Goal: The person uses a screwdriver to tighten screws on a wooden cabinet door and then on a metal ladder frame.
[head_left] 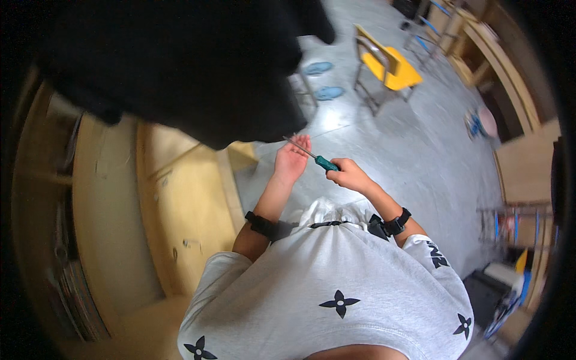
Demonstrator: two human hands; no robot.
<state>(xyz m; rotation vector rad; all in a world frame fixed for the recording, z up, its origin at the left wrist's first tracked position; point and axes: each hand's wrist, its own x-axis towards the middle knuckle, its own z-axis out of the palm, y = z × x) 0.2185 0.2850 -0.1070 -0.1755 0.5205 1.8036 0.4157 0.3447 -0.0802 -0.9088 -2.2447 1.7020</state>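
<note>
My right hand [351,175] is closed around the green handle of a screwdriver [323,162]. The metal shaft points up and to the left, passing across the fingers of my left hand [293,158]. That hand is palm up with its fingers stretched out, and I cannot make out anything lying in it. Whether the shaft rests on the fingers or only passes over them is unclear. Just beyond the fingertips, a large dark black shape [198,66] fills the upper left and hides what is behind it.
A wooden bench or cabinet [198,210] with a pale top stands at my left. Ahead on the grey floor [420,162] are a yellow chair [403,69] and a pair of blue shoes [328,93]. Wooden shelving [510,78] and a black box [489,291] line the right side.
</note>
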